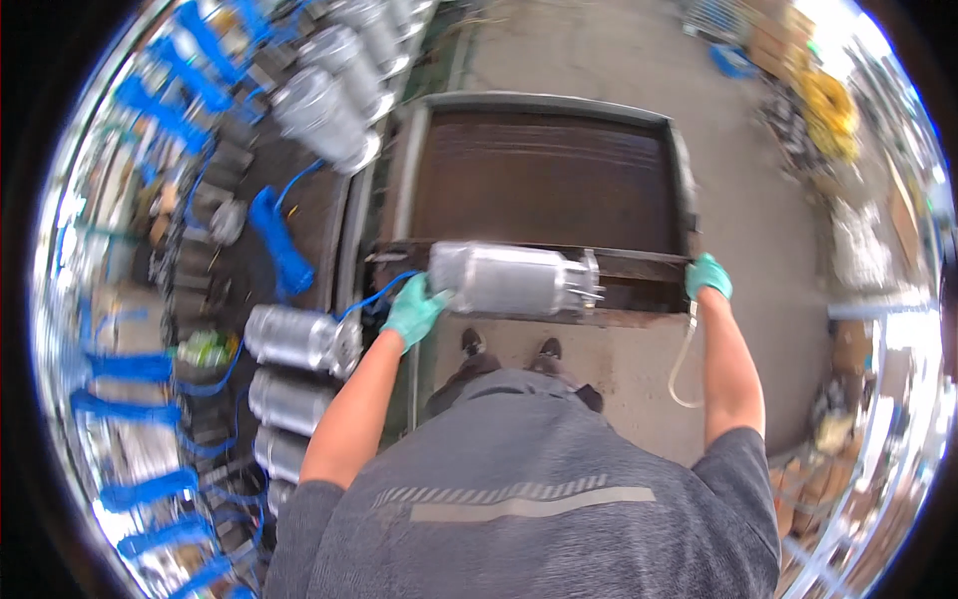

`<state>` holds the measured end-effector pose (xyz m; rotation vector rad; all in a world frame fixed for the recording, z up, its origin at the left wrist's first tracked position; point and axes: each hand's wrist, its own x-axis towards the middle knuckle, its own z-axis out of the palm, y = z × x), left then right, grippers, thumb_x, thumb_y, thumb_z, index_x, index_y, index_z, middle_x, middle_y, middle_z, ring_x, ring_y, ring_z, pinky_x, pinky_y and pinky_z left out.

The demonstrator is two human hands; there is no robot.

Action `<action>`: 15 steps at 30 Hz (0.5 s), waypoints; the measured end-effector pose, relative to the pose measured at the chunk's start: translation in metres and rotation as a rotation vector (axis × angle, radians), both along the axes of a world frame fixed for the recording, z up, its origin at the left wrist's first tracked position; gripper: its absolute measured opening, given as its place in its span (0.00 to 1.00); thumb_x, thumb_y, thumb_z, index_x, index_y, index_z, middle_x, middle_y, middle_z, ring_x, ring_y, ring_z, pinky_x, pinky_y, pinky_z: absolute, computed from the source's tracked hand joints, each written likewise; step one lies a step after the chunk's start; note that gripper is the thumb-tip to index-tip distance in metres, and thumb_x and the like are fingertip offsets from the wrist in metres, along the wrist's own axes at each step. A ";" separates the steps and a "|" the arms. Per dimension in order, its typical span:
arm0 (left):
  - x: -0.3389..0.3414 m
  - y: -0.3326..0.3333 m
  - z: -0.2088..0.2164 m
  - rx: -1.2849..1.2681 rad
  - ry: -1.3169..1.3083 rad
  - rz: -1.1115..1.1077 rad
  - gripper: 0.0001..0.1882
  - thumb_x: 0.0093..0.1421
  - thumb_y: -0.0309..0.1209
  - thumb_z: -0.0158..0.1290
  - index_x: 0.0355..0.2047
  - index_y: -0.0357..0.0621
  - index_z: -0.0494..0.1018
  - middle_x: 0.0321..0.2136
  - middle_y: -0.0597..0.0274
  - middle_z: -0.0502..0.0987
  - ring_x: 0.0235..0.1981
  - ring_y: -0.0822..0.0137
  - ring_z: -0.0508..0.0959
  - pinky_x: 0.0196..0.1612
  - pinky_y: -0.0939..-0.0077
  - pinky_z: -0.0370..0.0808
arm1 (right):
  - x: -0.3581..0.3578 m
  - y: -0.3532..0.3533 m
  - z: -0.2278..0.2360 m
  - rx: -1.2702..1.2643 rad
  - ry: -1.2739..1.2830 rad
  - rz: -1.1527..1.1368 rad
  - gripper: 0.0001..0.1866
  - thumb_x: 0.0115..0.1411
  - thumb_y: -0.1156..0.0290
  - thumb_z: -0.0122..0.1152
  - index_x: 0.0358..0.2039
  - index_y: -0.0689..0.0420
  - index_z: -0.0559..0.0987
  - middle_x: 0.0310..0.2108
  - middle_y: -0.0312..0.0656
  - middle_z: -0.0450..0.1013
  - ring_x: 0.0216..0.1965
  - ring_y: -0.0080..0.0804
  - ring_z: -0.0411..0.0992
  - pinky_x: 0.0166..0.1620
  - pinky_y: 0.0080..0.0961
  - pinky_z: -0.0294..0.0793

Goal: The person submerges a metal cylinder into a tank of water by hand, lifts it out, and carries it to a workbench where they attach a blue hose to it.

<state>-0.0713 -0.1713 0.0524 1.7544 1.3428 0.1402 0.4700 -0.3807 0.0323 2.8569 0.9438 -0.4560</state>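
Note:
A silver metal cylinder [509, 280] lies sideways over the near edge of a rectangular metal tank [547, 101], slightly blurred. Its right end carries a round flange with short rods. My left hand [412, 313], in a green glove, is at the cylinder's left end, thumb over its surface and fingers partly hidden behind it. A blue cable [377, 297] runs from beside this hand to the left. My right hand [708, 278], also gloved, is closed at the tank's near right corner. Below it hangs a pale thin hose [682, 365]; what the fingers hold is hidden.
More silver cylinders [324, 112] stand or lie along the dark bench on my left, among blue wrapped bundles [282, 243]. Brownish liquid or a brown bottom [544, 180] shows inside the tank. A yellow coil [828, 110] and boxes sit at the far right, near shelving.

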 end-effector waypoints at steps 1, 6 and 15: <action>0.005 0.001 0.006 -0.026 -0.013 -0.026 0.31 0.62 0.46 0.62 0.58 0.37 0.72 0.53 0.45 0.79 0.56 0.50 0.78 0.60 0.58 0.72 | 0.001 -0.003 -0.001 0.006 -0.006 -0.063 0.19 0.65 0.54 0.58 0.47 0.56 0.77 0.47 0.57 0.80 0.51 0.60 0.77 0.53 0.52 0.77; -0.008 0.004 0.011 -0.158 -0.117 -0.076 0.31 0.64 0.45 0.64 0.59 0.36 0.73 0.51 0.52 0.80 0.52 0.61 0.79 0.58 0.65 0.74 | -0.039 -0.011 -0.010 0.375 -0.182 0.135 0.21 0.67 0.65 0.58 0.57 0.59 0.70 0.44 0.57 0.79 0.41 0.54 0.80 0.45 0.46 0.79; -0.085 0.088 -0.057 0.551 0.104 0.292 0.25 0.69 0.40 0.51 0.61 0.40 0.71 0.57 0.37 0.74 0.59 0.41 0.74 0.63 0.51 0.71 | -0.208 0.001 0.042 0.709 0.643 0.499 0.53 0.44 0.82 0.67 0.73 0.50 0.58 0.73 0.53 0.50 0.75 0.53 0.49 0.75 0.40 0.52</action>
